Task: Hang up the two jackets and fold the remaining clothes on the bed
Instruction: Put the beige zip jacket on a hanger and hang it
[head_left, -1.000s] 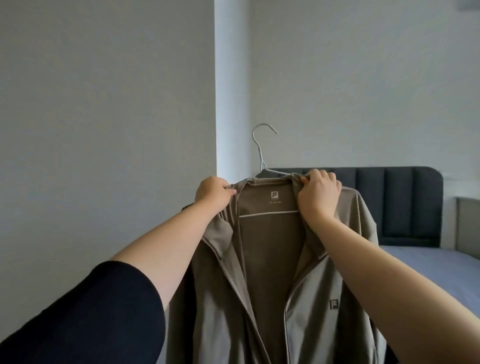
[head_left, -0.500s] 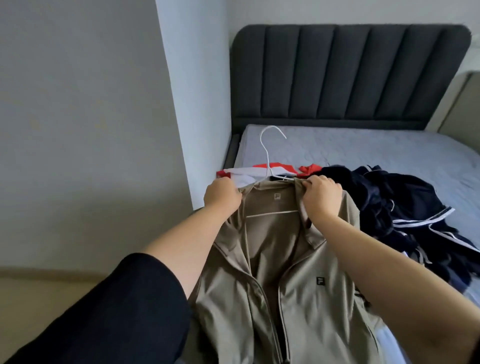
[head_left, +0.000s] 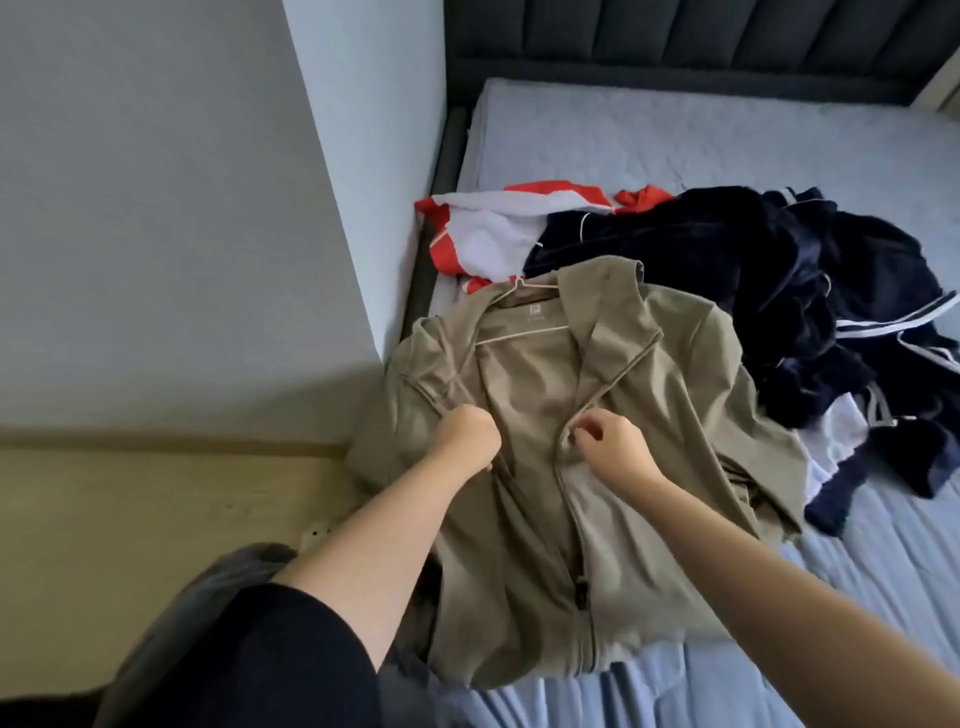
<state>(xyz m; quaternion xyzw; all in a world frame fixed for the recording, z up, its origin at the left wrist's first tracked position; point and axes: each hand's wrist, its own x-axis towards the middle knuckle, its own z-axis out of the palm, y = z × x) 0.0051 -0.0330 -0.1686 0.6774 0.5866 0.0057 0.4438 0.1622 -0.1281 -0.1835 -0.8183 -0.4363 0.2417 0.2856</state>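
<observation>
A beige jacket (head_left: 649, 415) lies front-up on the near left part of the bed (head_left: 675, 140), with a white hanger (head_left: 519, 288) inside its collar. My left hand (head_left: 467, 436) grips the left zipper edge at chest height. My right hand (head_left: 608, 441) pinches the right zipper edge beside it. The front is partly open between them. Behind the jacket lies a heap of dark navy clothes (head_left: 779, 270) with white stripes, and a red and white garment (head_left: 493, 228) at the bed's left edge.
A grey wall corner (head_left: 363, 182) juts out just left of the bed. A dark padded headboard (head_left: 675, 36) stands at the back. Pale wooden floor (head_left: 130, 519) lies to the left. Bare blue mattress shows at the far end and near right.
The jacket on its hanger came down from the air onto the bed. Both hands slid from the collar down to the zipper edges at the chest. My view tilted downward.
</observation>
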